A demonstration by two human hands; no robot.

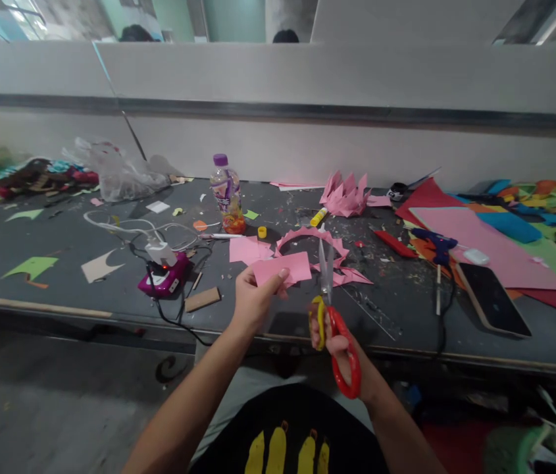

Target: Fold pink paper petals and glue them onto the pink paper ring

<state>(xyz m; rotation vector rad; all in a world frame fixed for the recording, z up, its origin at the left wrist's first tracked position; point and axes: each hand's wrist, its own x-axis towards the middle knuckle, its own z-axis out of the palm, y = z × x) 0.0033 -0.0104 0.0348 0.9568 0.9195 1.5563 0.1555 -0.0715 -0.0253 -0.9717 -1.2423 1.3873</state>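
Note:
My left hand (252, 297) pinches a small pink paper rectangle (285, 268) and holds it up above the table's front edge. My right hand (339, 342) grips red and yellow handled scissors (329, 299), blades pointing up, just to the right of the paper. Behind them lie a pink cut strip with zigzag teeth (314, 238) and another pink sheet (247, 249) on the dark table (60, 289).
A purple-capped bottle (226, 194), a folded pink paper flower (345, 195), a glue stick (318, 216), a magenta device with cables (164, 276), a phone (492, 297), a blue glue gun (436, 247), coloured sheets (485, 243) at right, a plastic bag (120, 172) at left.

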